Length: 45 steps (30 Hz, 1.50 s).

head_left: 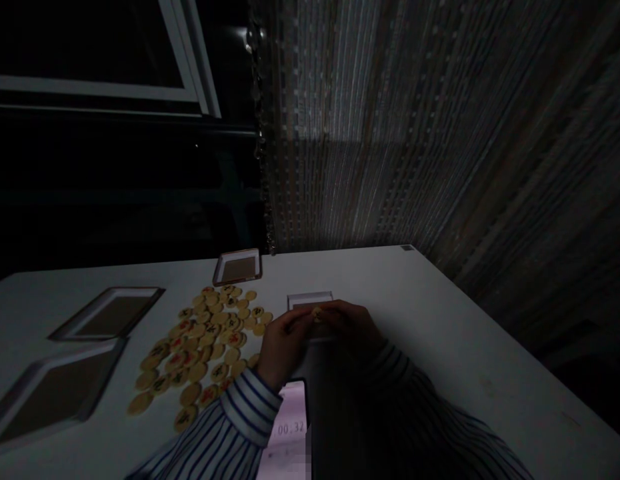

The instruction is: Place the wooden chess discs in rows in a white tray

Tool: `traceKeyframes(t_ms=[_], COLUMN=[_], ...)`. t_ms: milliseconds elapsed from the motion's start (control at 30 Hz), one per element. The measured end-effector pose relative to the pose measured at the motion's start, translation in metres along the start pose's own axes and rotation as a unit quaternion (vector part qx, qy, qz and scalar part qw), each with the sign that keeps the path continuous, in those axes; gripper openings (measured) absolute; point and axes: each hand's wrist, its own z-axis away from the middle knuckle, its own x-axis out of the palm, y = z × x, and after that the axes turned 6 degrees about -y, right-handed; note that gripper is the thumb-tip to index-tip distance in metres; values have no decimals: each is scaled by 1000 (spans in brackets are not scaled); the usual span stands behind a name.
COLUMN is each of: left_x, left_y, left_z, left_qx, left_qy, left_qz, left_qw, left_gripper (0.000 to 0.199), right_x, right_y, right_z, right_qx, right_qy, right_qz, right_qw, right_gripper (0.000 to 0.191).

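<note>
My left hand (285,340) and my right hand (353,323) meet near the middle of the table. Between their fingertips is a round wooden Chinese chess piece (317,312), with both hands closed on it. Beneath them lies a shallow tray (310,296), mostly hidden by the fingers. To the left spreads a loose heap of xiangqi pieces (205,337), some marked in red and some in black, others showing a plain face. Several of these lie close to my left wrist.
A lit phone (290,433) showing timer digits lies under my left forearm. One tray (237,252) stands behind the heap, with two more, a far one (157,291) and a near one (85,417), at left. A bead curtain (340,133) hangs beyond the white table (370,267).
</note>
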Motion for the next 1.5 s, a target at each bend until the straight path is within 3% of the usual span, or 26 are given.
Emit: traceKeyframes(t_ms=[400,700,967,1500], left_x=[-4,-6,-5,-7], left_y=[-3,-6,0,-5], left_z=[2,2,4,4], left_qx=[-20,-25,-40,-38], left_qy=[11,29,13,23], left_qz=[20,20,20,8], left_qw=[1000,999,999,999], left_gripper=[21,24,23,21], right_x=[-1,7,7,6], right_y=[-15,-6,-5,-4], right_z=[1,3,4,4], right_qx=[-64,-40,-18,-71], right_qy=[-51,-35,-8,-30], right_qz=[79,-8,18,0], right_qw=[994,999,1000,997], right_gripper=[24,25,22,24])
